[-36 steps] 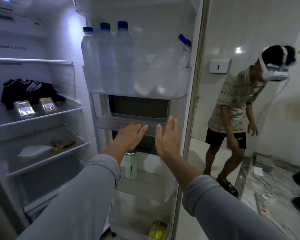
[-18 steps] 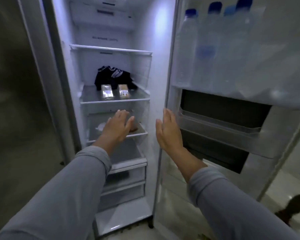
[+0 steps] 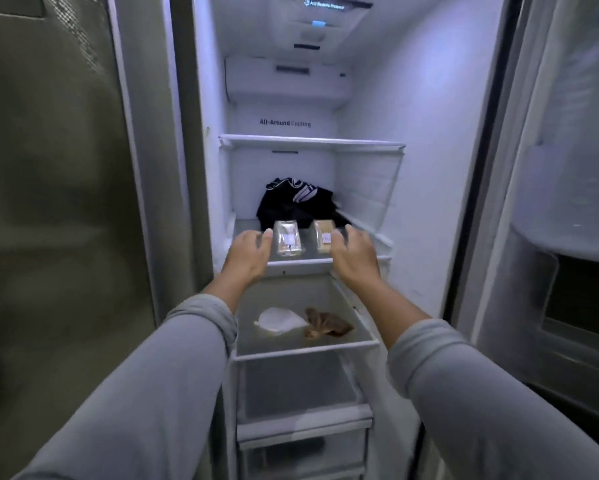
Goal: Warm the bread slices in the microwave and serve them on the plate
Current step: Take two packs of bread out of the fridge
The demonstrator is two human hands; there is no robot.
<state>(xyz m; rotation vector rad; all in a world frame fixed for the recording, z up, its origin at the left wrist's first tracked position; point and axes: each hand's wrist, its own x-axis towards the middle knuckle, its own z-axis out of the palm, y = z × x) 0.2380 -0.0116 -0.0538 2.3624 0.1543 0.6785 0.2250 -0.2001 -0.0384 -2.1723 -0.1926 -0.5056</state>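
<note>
Grey sleeves point(image 3: 159, 382) were seen nearest. Left hand point(image 3: 247, 252) and right hand point(image 3: 355, 254) were held released, fingers loosely spread, nothing grasped, just short of two clear bread packs point(image 3: 288, 239) on the middle shelf point(image 3: 291, 265). Packs should be gripped by the sides, lifted level. Black cloth point(image 3: 291, 202) was behind.
</note>
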